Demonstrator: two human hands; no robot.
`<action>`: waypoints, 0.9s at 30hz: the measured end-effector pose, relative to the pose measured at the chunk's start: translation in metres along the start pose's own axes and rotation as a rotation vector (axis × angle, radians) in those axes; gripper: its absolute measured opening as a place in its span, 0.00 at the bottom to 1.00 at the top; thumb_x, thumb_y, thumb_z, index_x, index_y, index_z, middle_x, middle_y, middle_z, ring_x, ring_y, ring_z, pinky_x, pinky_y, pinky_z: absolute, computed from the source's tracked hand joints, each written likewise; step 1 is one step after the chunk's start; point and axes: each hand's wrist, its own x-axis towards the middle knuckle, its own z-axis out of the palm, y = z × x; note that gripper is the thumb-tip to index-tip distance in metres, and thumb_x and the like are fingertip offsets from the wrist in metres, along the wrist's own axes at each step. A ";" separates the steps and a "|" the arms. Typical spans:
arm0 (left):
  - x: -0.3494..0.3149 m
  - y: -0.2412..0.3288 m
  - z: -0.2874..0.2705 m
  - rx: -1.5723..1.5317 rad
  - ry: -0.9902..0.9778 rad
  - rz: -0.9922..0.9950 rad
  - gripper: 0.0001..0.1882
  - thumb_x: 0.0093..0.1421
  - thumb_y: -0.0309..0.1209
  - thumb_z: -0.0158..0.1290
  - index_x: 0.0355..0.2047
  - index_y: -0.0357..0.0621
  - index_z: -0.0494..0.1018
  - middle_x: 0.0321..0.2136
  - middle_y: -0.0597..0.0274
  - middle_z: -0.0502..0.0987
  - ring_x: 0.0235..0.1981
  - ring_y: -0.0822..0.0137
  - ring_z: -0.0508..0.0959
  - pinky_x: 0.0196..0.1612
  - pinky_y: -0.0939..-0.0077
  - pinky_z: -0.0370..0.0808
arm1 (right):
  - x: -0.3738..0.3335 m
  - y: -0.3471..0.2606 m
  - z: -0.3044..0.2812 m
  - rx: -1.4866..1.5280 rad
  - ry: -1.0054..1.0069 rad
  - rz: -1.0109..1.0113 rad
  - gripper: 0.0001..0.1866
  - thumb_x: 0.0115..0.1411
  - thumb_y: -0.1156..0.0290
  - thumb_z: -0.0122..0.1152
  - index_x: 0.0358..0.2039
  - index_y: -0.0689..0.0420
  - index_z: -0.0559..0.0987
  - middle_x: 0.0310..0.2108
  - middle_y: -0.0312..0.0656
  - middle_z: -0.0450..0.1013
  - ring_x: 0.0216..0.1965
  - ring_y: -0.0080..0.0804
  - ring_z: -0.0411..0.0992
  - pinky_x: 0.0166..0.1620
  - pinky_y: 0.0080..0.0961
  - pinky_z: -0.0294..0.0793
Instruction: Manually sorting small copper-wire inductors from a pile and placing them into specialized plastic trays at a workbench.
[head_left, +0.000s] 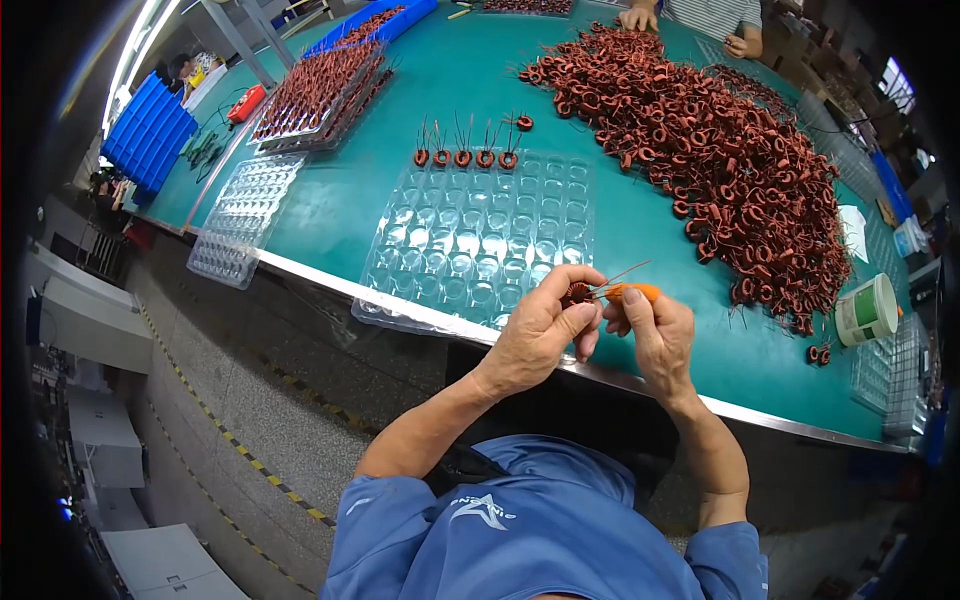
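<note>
- Left hand (545, 325): thumb and forefinger pinching one red coil (577, 294), by the near right corner of a clear tray (461, 241).
- Right hand (657, 335): fingers wrapped round an orange-handled tool (638, 291), pointing at the coil; contact too small to tell.
- Done, apparently: five coils (463, 158) upright along the tray's far row, leads up.
- Left over: nearer rows unfilled; loose coil (524, 123) just beyond; large heap (700, 150) on the right.
- Far left: stacked trays (320, 95), coil-packed.
</note>
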 end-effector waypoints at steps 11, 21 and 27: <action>-0.007 0.000 -0.002 0.121 0.007 0.112 0.14 0.66 0.25 0.43 0.51 0.37 0.59 0.29 0.60 0.67 0.26 0.72 0.71 0.32 0.80 0.71 | 0.004 -0.026 -0.012 0.249 -0.049 0.132 0.17 0.64 0.64 0.54 0.29 0.66 0.78 0.17 0.39 0.72 0.15 0.21 0.67 0.20 0.16 0.66; -0.014 -0.001 -0.009 -0.073 -0.076 0.050 0.16 0.66 0.31 0.47 0.50 0.39 0.59 0.30 0.58 0.68 0.25 0.69 0.73 0.31 0.76 0.73 | 0.011 -0.022 -0.016 0.257 -0.106 0.027 0.14 0.59 0.65 0.62 0.39 0.62 0.76 0.27 0.38 0.73 0.26 0.20 0.70 0.29 0.16 0.69; -0.015 0.001 -0.012 -0.305 -0.213 -0.096 0.20 0.67 0.40 0.46 0.51 0.39 0.60 0.27 0.58 0.69 0.23 0.68 0.73 0.28 0.75 0.74 | 0.011 -0.008 -0.021 0.490 -0.243 -0.042 0.19 0.56 0.67 0.65 0.46 0.63 0.74 0.36 0.42 0.75 0.35 0.27 0.74 0.37 0.20 0.73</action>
